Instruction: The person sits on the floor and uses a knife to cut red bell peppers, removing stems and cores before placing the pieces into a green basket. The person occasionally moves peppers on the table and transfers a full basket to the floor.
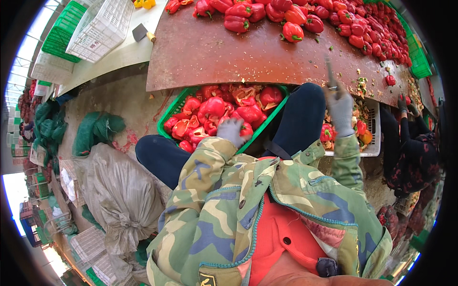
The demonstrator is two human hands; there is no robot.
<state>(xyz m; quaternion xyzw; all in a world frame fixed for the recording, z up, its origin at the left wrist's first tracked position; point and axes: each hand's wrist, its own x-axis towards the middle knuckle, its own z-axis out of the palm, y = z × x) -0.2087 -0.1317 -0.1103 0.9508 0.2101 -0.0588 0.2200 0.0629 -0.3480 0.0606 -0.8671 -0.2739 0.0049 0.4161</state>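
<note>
My left hand point(230, 132), in a grey glove, is over a green plastic crate point(271, 116) filled with cut red bell peppers point(211, 110). Its fingers are beside a red pepper piece point(246, 129); blur hides whether they grip it. In my right hand point(339, 105), also gloved, is a knife point(329, 69) with its blade pointing away from me, over the near edge of the table. Beneath that hand stands a white plastic crate point(375, 134) holding pepper cores, scraps and a few peppers.
Whole red bell peppers point(357, 30) are heaped along the far side of the reddish-brown table point(214, 53). A scraper point(140, 33) lies on a pale table at left, near stacked crates point(102, 30). A grey sack point(118, 186) leans at left. Another person point(411, 157) sits at right.
</note>
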